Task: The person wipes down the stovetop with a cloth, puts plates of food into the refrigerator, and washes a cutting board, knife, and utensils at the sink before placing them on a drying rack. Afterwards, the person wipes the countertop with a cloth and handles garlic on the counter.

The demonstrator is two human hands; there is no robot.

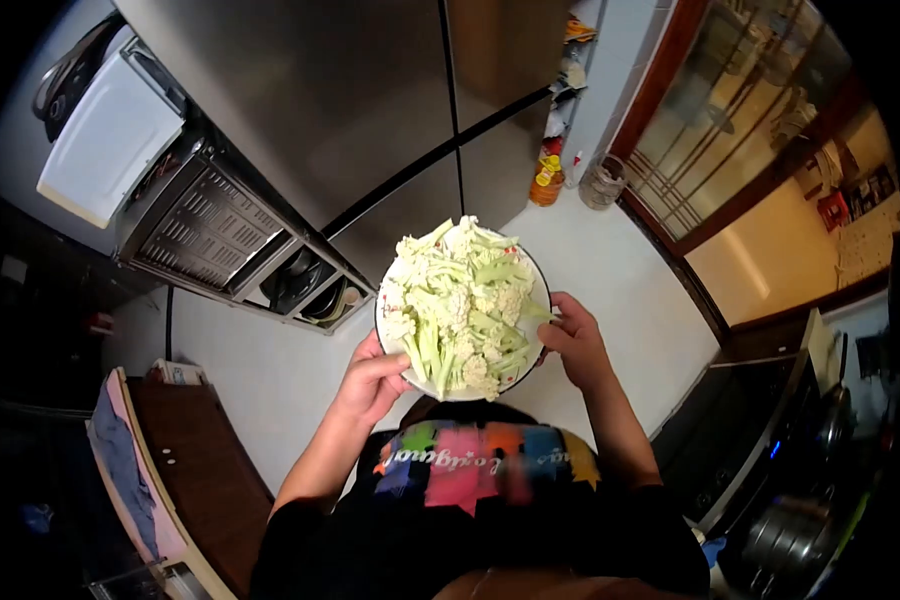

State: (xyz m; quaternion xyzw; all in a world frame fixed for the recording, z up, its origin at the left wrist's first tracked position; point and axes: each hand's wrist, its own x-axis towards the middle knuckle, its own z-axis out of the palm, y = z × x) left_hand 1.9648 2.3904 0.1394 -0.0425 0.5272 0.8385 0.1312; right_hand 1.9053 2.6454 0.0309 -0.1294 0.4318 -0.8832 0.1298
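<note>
A round white plate (391,298) with a dark rim is held in front of my body, above the floor. Cut cauliflower florets (460,305) with pale green stems are heaped over most of it. My left hand (372,378) grips the plate's lower left edge, thumb on top and fingers underneath. On the right edge, my right hand (574,340) holds the rim with its thumb above, close to a stem. The fingers under the plate are partly hidden.
A steel refrigerator (370,90) stands ahead. Left is a metal rack (205,225) with appliances. An oil bottle (547,180) and a clear container (602,182) sit on the floor near a wood-framed glass door (715,130). A stove (740,440) is at right, a brown cabinet (195,460) at left.
</note>
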